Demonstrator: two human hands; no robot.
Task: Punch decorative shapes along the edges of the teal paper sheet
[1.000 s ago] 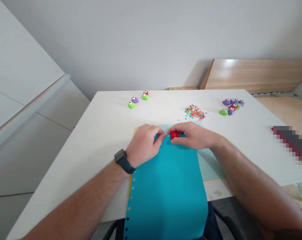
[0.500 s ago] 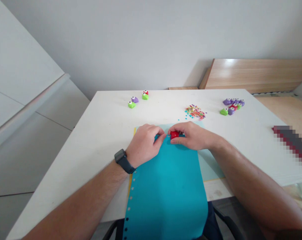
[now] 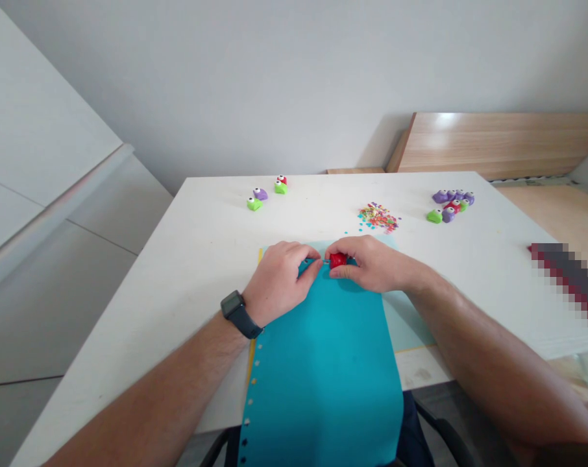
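A teal paper sheet [image 3: 323, 363] lies on the white table [image 3: 191, 259] and hangs over its near edge, with a row of punched holes down its left side. My right hand [image 3: 367, 263] is closed round a small red paper punch [image 3: 337, 260] at the sheet's far edge. My left hand [image 3: 279, 279], a dark watch on its wrist, pinches that same far edge just left of the punch. A paler sheet [image 3: 411, 318] and a yellow one show underneath.
Three small punches, green and purple [image 3: 267, 191], sit at the far left. A heap of coloured paper bits [image 3: 379, 217] lies beyond my hands. Several more punches [image 3: 450, 205] cluster at the far right. Wooden boards [image 3: 498, 143] lean behind the table.
Both hands stay at the sheet's far edge with the red punch. The view has shifted very slightly.
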